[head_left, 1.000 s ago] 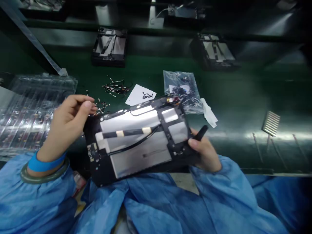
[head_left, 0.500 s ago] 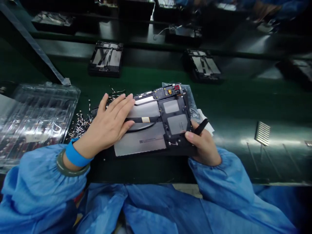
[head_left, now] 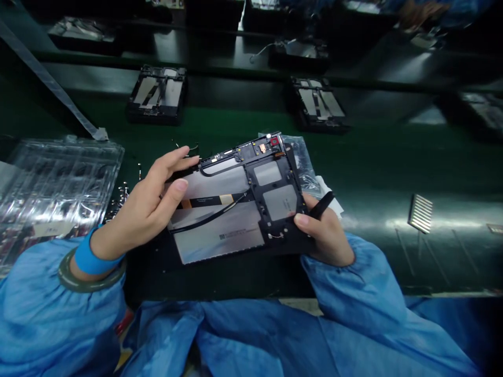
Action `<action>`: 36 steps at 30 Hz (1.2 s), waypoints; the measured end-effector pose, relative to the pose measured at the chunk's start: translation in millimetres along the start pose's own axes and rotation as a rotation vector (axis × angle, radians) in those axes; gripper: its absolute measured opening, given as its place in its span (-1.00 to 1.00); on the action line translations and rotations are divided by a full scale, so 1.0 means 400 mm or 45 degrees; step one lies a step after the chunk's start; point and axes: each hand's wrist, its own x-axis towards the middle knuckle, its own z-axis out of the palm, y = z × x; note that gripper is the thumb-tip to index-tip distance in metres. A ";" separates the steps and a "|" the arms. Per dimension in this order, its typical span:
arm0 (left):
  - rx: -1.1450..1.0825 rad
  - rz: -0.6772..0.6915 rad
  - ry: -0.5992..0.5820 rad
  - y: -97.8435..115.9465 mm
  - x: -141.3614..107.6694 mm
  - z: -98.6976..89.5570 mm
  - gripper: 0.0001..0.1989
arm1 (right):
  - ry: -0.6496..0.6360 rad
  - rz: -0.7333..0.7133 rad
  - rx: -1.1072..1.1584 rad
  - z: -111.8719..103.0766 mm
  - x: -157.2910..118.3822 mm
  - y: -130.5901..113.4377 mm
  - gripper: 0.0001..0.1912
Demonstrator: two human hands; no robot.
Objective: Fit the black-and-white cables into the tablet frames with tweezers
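An opened tablet (head_left: 220, 230), with silver plates, a ribbon cable and a black frame showing, is held tilted above the bench. My left hand (head_left: 153, 196) is closed around its left end, thumb above and fingertips by the upper edge. At the right end, my right hand (head_left: 326, 228) grips the frame, thumb on top and the other fingers partly hidden. A slim black tool (head_left: 322, 204) sticks out of that same hand; its kind is unclear. Near the tablet's upper right corner is a small red-edged square (head_left: 274, 141).
Left stands a clear plastic tray (head_left: 74, 183), with small metal-tipped cables (head_left: 120, 199) beside it. Behind the tablet lies a clear bag (head_left: 302, 159). Two stacks of open tablets (head_left: 157, 97) (head_left: 320, 104) sit farther back. A ridged metal block (head_left: 420, 213) is at right.
My left hand has gone from lying flat over the tablet to holding its left end, baring more of the ribbon cable. The tablet's left end has tipped slightly lower.
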 end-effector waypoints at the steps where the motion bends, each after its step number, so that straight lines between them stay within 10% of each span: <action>1: 0.028 0.020 0.009 0.000 -0.002 0.004 -0.49 | -0.006 0.009 0.004 0.000 0.000 0.001 -0.47; 10: 0.190 -0.072 0.293 0.032 0.009 0.009 -0.74 | -0.061 0.106 -0.020 0.024 -0.020 -0.023 -0.40; 20: -0.060 -0.213 0.154 0.004 -0.026 0.007 -0.58 | -0.122 0.204 0.014 0.034 -0.036 -0.029 -0.37; 30: -0.511 -0.656 -0.287 -0.017 -0.022 -0.009 -0.37 | -0.152 0.222 -0.023 0.013 -0.055 0.017 -0.45; 36: -0.713 -0.841 -0.375 -0.016 -0.013 -0.026 -0.52 | -0.240 0.142 -0.102 -0.004 -0.054 0.041 -0.46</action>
